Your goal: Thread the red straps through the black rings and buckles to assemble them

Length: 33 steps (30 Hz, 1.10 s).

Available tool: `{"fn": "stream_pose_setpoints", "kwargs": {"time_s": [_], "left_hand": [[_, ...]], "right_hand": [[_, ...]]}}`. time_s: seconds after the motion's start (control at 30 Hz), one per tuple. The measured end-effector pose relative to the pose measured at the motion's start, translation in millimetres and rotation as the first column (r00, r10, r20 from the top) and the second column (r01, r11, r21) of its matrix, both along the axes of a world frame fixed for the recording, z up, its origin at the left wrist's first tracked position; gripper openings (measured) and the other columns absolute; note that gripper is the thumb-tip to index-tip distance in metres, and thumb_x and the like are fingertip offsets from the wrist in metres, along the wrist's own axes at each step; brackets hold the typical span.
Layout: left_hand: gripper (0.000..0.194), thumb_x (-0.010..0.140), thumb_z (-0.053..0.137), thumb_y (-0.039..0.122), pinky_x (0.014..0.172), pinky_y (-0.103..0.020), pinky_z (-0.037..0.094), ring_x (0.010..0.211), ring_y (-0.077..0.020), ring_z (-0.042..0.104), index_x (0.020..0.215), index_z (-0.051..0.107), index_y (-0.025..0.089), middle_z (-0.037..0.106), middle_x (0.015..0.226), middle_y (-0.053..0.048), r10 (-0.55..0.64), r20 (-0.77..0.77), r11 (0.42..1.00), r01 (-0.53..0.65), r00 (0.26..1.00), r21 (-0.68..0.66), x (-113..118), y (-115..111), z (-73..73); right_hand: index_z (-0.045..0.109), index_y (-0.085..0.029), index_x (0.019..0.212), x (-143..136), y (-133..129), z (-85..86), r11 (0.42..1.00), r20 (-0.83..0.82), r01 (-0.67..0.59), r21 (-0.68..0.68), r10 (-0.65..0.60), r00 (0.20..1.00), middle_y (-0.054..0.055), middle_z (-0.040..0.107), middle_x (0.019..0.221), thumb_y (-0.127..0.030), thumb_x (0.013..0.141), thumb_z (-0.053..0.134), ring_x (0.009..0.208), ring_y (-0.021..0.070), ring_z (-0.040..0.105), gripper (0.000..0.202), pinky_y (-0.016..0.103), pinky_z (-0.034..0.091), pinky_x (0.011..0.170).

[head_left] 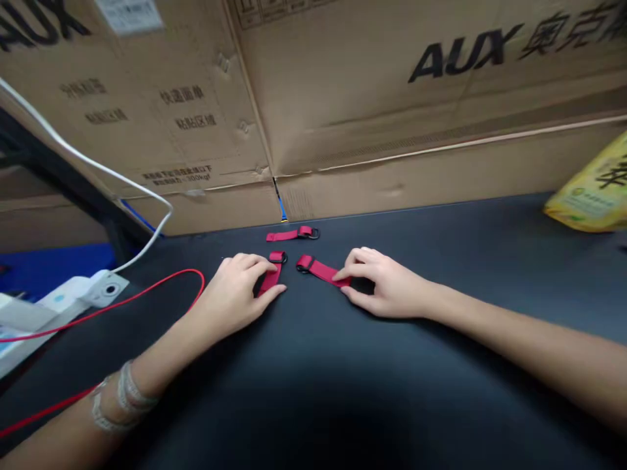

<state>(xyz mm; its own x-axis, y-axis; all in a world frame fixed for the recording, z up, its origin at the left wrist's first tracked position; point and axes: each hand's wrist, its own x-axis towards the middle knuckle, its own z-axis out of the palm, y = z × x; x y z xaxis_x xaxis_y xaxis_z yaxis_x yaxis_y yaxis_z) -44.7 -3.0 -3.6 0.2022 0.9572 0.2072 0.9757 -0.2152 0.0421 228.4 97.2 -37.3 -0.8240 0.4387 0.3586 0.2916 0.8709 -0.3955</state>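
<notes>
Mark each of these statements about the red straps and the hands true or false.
1. Three red straps lie on the dark table. True: left strap, right strap, far strap.
2. The left hand touches the far strap. False: it rests on the left strap.
3. The right hand pinches one end of the right strap. True.
4. The far strap lies under a hand. False: it lies apart, near the cardboard boxes.
5. A red cable runs left of the left hand. True.
</notes>
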Motion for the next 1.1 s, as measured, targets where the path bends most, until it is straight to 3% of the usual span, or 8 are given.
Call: {"fn": "stream_pose_setpoints", "kwargs": {"time_s": [0.2,0.43,0.57,0.77,0.93,1.0,1.1], "left_hand": [[0.025,0.089,0.049,0.026,0.097,-0.048,0.039,0.107,-0.0267,0.063,0.106,0.066,0.022,0.071,0.114,-0.008,-0.057,0.034,0.998,0.059,0.998,-0.033,0.0,-0.8,-2.6],[0.050,0.091,0.041,0.018,0.096,-0.046,0.038,0.106,-0.0245,0.061,0.140,0.049,0.024,0.066,0.122,-0.010,-0.091,0.016,0.995,0.091,0.996,-0.039,2.8,-1.2,-6.1],[0.049,0.093,0.038,0.017,0.092,-0.044,0.038,0.104,-0.0233,0.061,0.139,0.052,0.029,0.064,0.123,-0.009,-0.120,-0.004,0.991,0.119,0.993,-0.055,3.4,-1.4,-7.4],[0.038,0.095,0.041,0.021,0.093,-0.043,0.038,0.104,-0.0228,0.061,0.124,0.065,0.025,0.066,0.119,-0.009,-0.142,0.004,0.989,0.142,0.990,-0.039,1.3,-0.1,-8.7],[0.038,0.094,0.046,0.032,0.098,-0.044,0.038,0.111,-0.0251,0.060,0.128,0.062,0.027,0.066,0.122,-0.008,-0.113,0.014,0.993,0.113,0.994,-0.036,-8.0,0.6,7.1],[0.046,0.089,0.054,0.044,0.098,-0.044,0.041,0.115,-0.0286,0.058,0.132,0.059,0.027,0.062,0.128,-0.010,-0.014,0.017,0.999,0.015,1.000,-0.030,-20.1,-1.1,16.5],[0.077,0.070,0.070,0.060,0.091,-0.043,0.049,0.108,-0.0319,0.061,0.136,0.054,0.024,0.062,0.124,-0.012,0.077,-0.015,0.983,-0.078,0.997,-0.167,-42.8,-4.8,24.3]], "right_hand": [[0.070,-0.017,0.098,0.5,1.5,0.6,1.000,0.023,0.008,-0.023,-0.007,1.000,0.008,0.063,0.094,-0.030,0.087,0.061,0.089,0.0188,0.056,0.019,0.033,0.045,0.082],[0.065,-0.016,0.092,0.7,1.4,1.4,1.000,0.053,0.019,-0.009,-0.018,0.998,0.007,0.061,0.090,-0.033,0.087,0.061,0.083,0.0173,0.052,0.018,0.031,0.041,0.078],[0.063,-0.016,0.092,0.1,0.8,1.0,1.000,0.053,0.024,-0.004,-0.023,0.998,0.007,0.061,0.091,-0.032,0.087,0.060,0.082,0.0173,0.052,0.017,0.030,0.041,0.077],[0.063,-0.016,0.107,-0.3,-0.1,0.6,0.999,0.046,0.050,0.022,-0.051,0.998,0.009,0.063,0.097,-0.031,0.087,0.059,0.087,0.0191,0.054,0.025,0.032,0.042,0.080],[0.065,-0.016,0.100,-2.0,-1.1,1.4,0.992,0.073,0.120,0.041,-0.122,0.990,0.009,0.063,0.096,-0.032,0.090,0.055,0.087,0.0198,0.054,0.021,0.033,0.042,0.080],[0.064,-0.016,0.098,-2.9,-1.1,1.1,0.989,0.071,0.145,0.038,-0.148,0.987,0.009,0.064,0.095,-0.032,0.089,0.056,0.087,0.0199,0.054,0.020,0.033,0.042,0.080],[0.064,-0.016,0.096,-3.4,-0.8,-0.4,0.984,0.066,0.171,0.041,-0.174,0.983,0.008,0.064,0.092,-0.033,0.088,0.057,0.086,0.0198,0.055,0.020,0.033,0.042,0.079]]}}
